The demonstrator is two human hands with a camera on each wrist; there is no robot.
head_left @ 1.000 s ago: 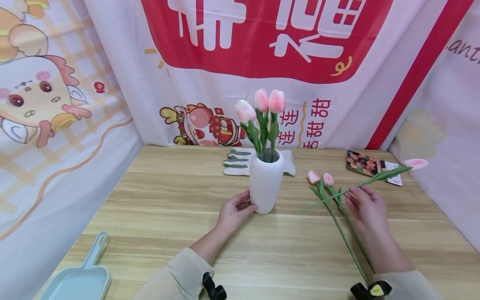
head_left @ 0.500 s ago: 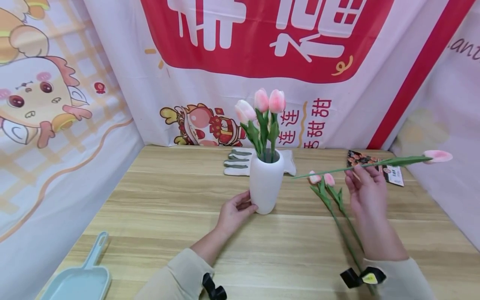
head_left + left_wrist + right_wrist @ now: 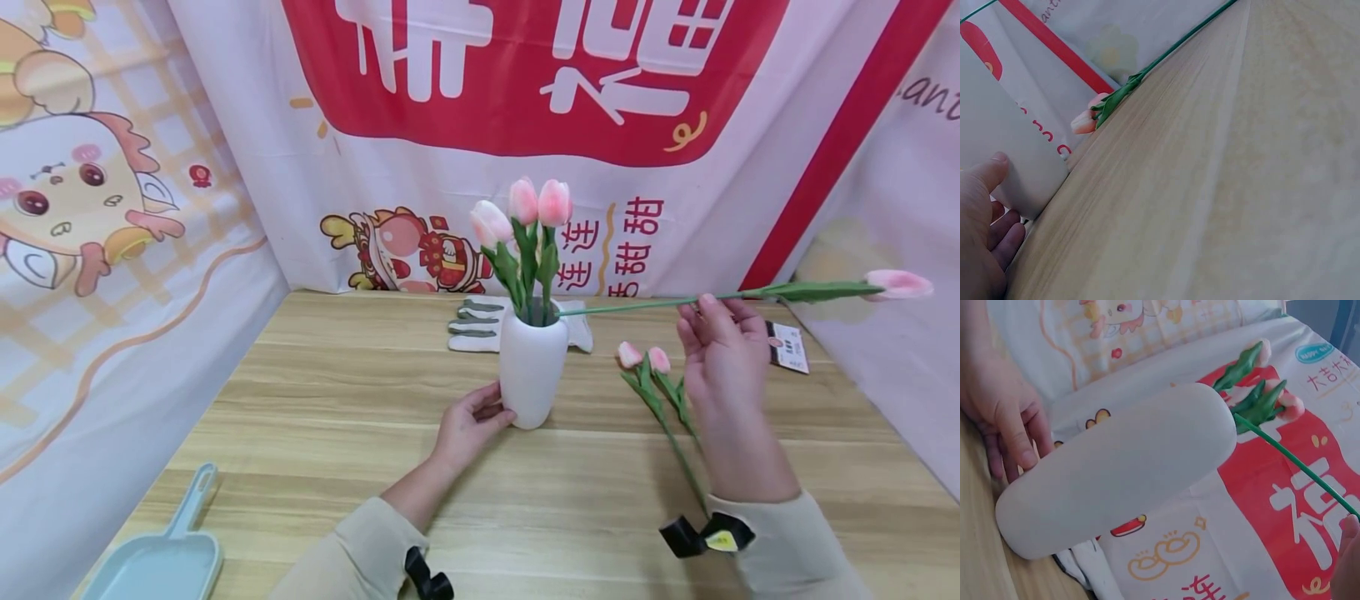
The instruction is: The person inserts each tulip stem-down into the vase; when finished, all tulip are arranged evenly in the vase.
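A white vase (image 3: 532, 375) stands upright on the wooden table, with three pink tulips (image 3: 525, 204) in it. My left hand (image 3: 468, 425) holds its lower left side, thumb in front and fingers behind; the left wrist view shows the thumb on the vase wall (image 3: 1016, 137). Between the fingertips of my right hand (image 3: 723, 350) is the stem of another pink tulip (image 3: 817, 290). That tulip lies nearly level, its bloom to the right and its stem end at the vase mouth. In the right wrist view the green stem (image 3: 1297, 462) reaches the rim.
Two tulips (image 3: 648, 383) lie on the table below my right hand. A white and grey glove (image 3: 472, 325) lies behind the vase. At the back right is a printed card (image 3: 787, 347), partly hidden. A light blue dustpan (image 3: 161, 562) sits at the front left. Printed cloth hangs behind.
My right hand has risen and moved slightly left, levelling the tulip and bringing its stem end up to the vase mouth. My left hand and the vase have stayed put.
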